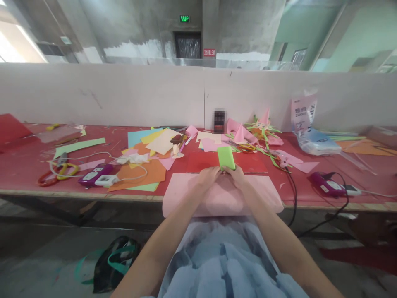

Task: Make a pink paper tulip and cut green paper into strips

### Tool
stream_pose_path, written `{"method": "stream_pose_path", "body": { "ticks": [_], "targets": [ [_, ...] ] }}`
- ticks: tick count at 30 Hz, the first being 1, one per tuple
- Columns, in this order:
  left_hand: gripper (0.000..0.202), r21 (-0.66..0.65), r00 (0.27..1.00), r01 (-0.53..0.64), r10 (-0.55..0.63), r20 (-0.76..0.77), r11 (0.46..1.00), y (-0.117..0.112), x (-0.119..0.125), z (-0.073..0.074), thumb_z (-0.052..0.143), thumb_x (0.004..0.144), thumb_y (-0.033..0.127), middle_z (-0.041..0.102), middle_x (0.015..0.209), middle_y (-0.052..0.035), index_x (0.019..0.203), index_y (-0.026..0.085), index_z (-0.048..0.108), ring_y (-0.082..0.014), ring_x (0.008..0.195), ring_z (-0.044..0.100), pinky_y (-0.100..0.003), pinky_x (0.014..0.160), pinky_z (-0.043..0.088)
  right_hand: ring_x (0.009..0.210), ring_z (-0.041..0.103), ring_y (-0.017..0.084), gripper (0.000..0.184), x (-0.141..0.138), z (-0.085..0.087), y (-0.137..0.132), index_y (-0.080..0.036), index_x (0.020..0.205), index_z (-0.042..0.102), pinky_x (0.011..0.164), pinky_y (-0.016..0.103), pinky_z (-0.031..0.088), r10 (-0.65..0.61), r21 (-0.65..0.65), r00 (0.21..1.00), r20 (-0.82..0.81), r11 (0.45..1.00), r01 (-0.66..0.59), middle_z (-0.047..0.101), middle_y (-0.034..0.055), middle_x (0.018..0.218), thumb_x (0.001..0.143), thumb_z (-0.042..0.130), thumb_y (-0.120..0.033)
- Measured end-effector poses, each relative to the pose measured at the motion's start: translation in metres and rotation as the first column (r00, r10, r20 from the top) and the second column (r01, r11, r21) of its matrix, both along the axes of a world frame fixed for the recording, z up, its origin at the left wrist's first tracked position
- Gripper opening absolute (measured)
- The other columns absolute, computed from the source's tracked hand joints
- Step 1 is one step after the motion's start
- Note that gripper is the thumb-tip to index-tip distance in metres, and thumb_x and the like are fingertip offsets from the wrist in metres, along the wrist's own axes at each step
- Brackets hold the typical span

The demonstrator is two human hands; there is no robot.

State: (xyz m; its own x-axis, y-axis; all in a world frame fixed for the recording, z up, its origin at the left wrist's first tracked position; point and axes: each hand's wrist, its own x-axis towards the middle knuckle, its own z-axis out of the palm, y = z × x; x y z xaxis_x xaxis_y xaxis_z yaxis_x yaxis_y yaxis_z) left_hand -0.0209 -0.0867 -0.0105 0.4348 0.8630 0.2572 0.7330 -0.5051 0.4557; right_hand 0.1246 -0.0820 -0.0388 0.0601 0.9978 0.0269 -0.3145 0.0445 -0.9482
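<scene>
Green rectangle [226,157], its near edge pinched by left hand [210,176] and right hand [235,175], sits over a red sheet [250,164]; orange paper [149,171], a purple socket [94,176] and scissors [64,176] clutter the table [18,176] leftward.

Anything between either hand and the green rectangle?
Nothing visible. The right hand holds the green rectangle by its lower edge; the left hand is at its lower left corner. Pink paper lies below, not between.

Partly unseen by you
Beyond your left hand [210,175], a dark object [219,121] is pixelated; far left of that hand, a red sheet [10,131] is cropped.
</scene>
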Motion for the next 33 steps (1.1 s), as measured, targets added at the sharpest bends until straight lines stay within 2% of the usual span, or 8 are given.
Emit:
{"method": "stream_pose_path", "body": {
  "ticks": [3,7,11,16,26,30,33],
  "targets": [
    [0.027,0.001,1.000,-0.005,0.005,-0.009,1.000,0.0024,-0.0001,-0.0046,0.038,0.085,0.036,0.062,0.083,-0.0063,0.086,0.020,0.060,-0.0192,0.078,0.056,-0.026,0.072,0.036,0.050,0.053,0.009,0.036,-0.0001,-0.0007,-0.0001,-0.017,0.079,0.054,0.052,0.023,0.048,-0.025,-0.010,0.999,-0.045,1.000,0.024,0.059,-0.0020,0.064,0.051,0.075,-0.027],
    [0.026,-0.010,1.000,-0.002,0.002,-0.019,1.000,0.0049,-0.0002,-0.0079,0.038,0.085,0.035,0.062,0.085,-0.0058,0.088,0.021,0.060,-0.0193,0.080,0.056,-0.026,0.073,0.037,0.049,0.053,0.009,0.037,-0.0001,-0.0014,0.0006,-0.017,0.080,0.054,0.052,0.024,0.047,-0.043,-0.011,0.999,-0.020,0.999,0.043,0.059,-0.0022,0.063,0.051,0.075,-0.028],
    [0.024,-0.007,0.999,0.003,-0.003,-0.050,1.000,0.0060,-0.0009,-0.0090,0.040,0.084,0.033,0.062,0.086,-0.0053,0.090,0.022,0.060,-0.0193,0.081,0.056,-0.025,0.073,0.037,0.049,0.054,0.010,0.036,-0.0004,-0.0004,-0.0004,-0.017,0.080,0.054,0.053,0.024,0.047,-0.034,-0.002,0.999,-0.006,0.999,0.034,0.060,-0.0017,0.064,0.052,0.074,-0.029],
    [0.024,0.021,1.000,0.025,-0.025,-0.018,0.999,0.0070,-0.0027,-0.0114,0.039,0.085,0.032,0.062,0.086,-0.0055,0.090,0.022,0.060,-0.0197,0.080,0.056,-0.026,0.072,0.036,0.051,0.054,0.011,0.033,-0.0005,0.0010,-0.0023,-0.017,0.079,0.055,0.054,0.025,0.047,-0.009,0.013,1.000,0.007,1.000,0.009,0.061,-0.0010,0.062,0.054,0.074,-0.029],
    [0.029,0.039,0.997,0.056,-0.053,-0.054,0.998,0.0037,-0.0037,-0.0069,0.034,0.086,0.036,0.062,0.091,-0.0065,0.093,0.021,0.058,-0.0203,0.083,0.057,-0.026,0.068,0.038,0.052,0.054,0.011,0.033,0.0002,-0.0026,-0.0010,-0.017,0.080,0.056,0.054,0.025,0.047,-0.025,0.026,1.000,-0.012,0.999,0.025,0.060,-0.0023,0.063,0.054,0.074,-0.026],
    [0.024,0.027,0.996,0.090,-0.090,0.010,0.996,0.0037,-0.0048,-0.0059,0.039,0.084,0.035,0.063,0.092,-0.0044,0.093,0.022,0.058,-0.0189,0.084,0.057,-0.025,0.067,0.038,0.052,0.055,0.011,0.032,0.0002,-0.0011,-0.0008,-0.017,0.078,0.056,0.054,0.025,0.048,-0.019,0.013,0.999,-0.050,1.000,0.019,0.061,-0.0013,0.065,0.054,0.074,-0.026],
    [0.024,-0.017,0.981,0.113,-0.109,0.159,0.993,0.0071,-0.0057,-0.0061,0.038,0.085,0.033,0.063,0.089,-0.0029,0.090,0.021,0.058,-0.0165,0.080,0.057,-0.024,0.068,0.038,0.050,0.054,0.010,0.031,0.0003,0.0033,-0.0021,-0.017,0.075,0.056,0.052,0.024,0.047,-0.014,-0.029,0.996,-0.084,1.000,0.012,0.061,-0.0012,0.063,0.052,0.075,-0.025]
  ]
}}
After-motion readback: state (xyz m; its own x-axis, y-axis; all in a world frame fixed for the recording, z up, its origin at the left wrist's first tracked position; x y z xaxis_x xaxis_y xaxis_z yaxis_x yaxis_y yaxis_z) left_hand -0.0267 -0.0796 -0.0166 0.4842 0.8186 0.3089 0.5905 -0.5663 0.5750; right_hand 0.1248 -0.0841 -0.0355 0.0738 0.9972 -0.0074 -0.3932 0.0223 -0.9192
